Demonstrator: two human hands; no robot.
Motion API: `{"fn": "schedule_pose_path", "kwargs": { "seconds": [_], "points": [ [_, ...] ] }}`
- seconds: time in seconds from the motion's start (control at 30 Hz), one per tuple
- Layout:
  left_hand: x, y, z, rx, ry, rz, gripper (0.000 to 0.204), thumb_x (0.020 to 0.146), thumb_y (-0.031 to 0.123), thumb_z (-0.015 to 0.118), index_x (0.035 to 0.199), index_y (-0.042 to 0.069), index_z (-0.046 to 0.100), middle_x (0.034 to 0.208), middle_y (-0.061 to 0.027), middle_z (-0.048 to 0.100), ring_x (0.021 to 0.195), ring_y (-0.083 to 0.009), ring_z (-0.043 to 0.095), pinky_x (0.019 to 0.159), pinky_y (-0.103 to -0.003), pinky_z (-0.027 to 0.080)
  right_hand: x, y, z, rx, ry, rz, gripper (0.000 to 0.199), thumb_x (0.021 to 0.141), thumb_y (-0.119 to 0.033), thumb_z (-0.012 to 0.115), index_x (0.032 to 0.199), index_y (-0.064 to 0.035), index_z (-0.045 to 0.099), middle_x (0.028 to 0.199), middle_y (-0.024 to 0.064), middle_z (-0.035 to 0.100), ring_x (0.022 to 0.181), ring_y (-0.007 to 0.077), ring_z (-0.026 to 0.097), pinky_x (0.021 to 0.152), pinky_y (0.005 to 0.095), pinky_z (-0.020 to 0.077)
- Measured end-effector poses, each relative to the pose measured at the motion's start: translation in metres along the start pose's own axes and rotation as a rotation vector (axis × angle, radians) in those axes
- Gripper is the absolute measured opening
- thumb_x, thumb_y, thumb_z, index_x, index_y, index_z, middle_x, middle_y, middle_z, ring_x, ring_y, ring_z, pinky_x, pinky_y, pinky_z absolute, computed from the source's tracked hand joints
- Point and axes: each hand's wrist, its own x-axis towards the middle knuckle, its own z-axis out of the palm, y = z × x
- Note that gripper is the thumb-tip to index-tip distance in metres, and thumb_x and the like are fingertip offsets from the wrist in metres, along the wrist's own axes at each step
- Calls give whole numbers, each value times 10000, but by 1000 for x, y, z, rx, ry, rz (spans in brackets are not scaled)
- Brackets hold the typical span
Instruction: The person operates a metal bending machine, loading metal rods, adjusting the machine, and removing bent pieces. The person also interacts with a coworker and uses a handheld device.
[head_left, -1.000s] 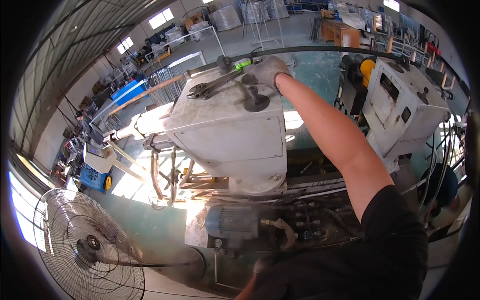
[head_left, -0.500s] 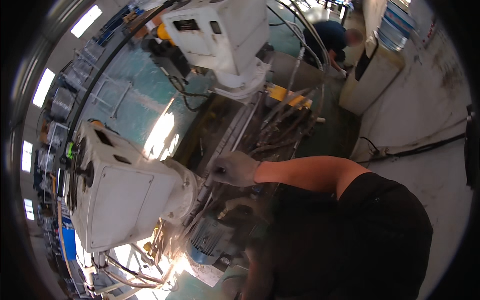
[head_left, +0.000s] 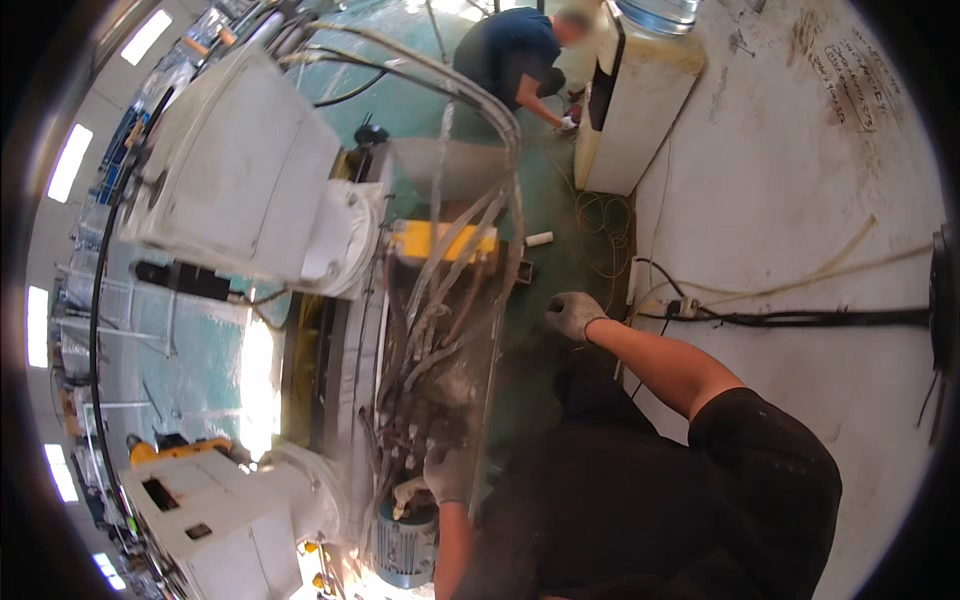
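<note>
My right hand (head_left: 575, 315), in a grey work glove, is held over the green floor to the right of the machine. Its fingers are curled in, and nothing shows in them. My left hand (head_left: 447, 474), gloved too, is low beside the machine, next to a pale pipe fitting (head_left: 408, 494) and a bundle of hoses (head_left: 420, 325). Its fingers are too blurred to read, and I cannot tell whether it touches the fittings. Just below it stands a blue-grey finned motor (head_left: 404, 545).
Two big white machine housings (head_left: 235, 165) (head_left: 235, 530) stand on the left. A yellow block (head_left: 440, 240) lies under looping hoses. Beyond, a person (head_left: 515, 60) crouches beside a water dispenser (head_left: 640, 100). Black cables (head_left: 800, 319) run along the stained wall, and thin cord (head_left: 605, 225) coils on the floor.
My view has swung along the machine, so the housings appear farther left. My right hand has come away from the machine's rail toward the right. My left hand now shows by the motor.
</note>
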Motion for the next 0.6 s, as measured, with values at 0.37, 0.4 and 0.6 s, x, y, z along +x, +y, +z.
{"fn": "schedule_pose_path", "kwargs": {
  "seconds": [0.37,0.4,0.6],
  "points": [
    [114,365,277,227,-640,389,215,991,127,718,1150,24,819,1104,-155,825,1103,-264,792,987,-396,599,182,55,-200,140,85,55,351,976,-345,741,1166,-73,854,1174,207,827,1150,391,775,1039,482,594],
    [133,374,292,194,-659,376,222,988,117,700,1147,12,814,1110,-163,826,1104,-275,792,993,-392,596,198,62,-217,149,116,58,355,979,-348,742,1174,-72,852,1175,203,828,1147,388,777,1038,478,596],
    [245,454,361,70,-619,318,229,1014,115,729,1187,-26,783,1061,-93,813,992,-138,744,907,-324,585,259,71,-358,188,299,172,389,1010,-357,752,1243,-54,828,1181,198,837,1130,352,798,1034,448,596]
  ]
}}
